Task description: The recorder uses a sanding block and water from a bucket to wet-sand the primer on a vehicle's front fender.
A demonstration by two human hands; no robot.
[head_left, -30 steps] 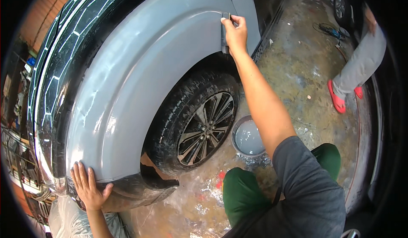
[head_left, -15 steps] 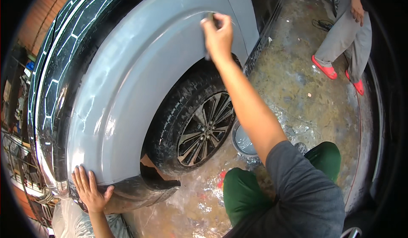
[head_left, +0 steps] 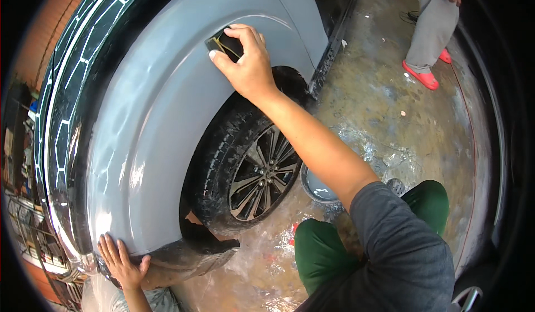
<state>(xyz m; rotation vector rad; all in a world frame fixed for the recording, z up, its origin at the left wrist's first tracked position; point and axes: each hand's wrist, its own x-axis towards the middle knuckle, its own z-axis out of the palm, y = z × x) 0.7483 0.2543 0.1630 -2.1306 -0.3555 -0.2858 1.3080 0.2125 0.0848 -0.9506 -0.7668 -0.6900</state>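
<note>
A grey primer-coated car fender [head_left: 161, 128] arches over the front wheel [head_left: 262, 172], its surface wet and shiny in places. Pinched between the thumb and fingers of my right hand [head_left: 248, 61] is a black sanding pad [head_left: 227, 43] with a yellowish line across it. The pad rests against the fender above the wheel arch, by the raised crease. Its underside is hidden. My left hand [head_left: 122, 263] lies flat with fingers outstretched on the fender's lower front end, where it meets the dark bumper [head_left: 184, 256].
A round basin of greyish water [head_left: 322, 185] stands on the wet floor beside the wheel, near my knees. Another person in grey trousers [head_left: 434, 27] and red shoes stands at the far right. A dark cable [head_left: 409, 16] lies near them. Cluttered racks [head_left: 25, 184] line the left.
My right hand has moved left along the fender with the pad, from near the door-side edge to above the wheel arch. My left hand stays on the lower fender. The view has shifted slightly.
</note>
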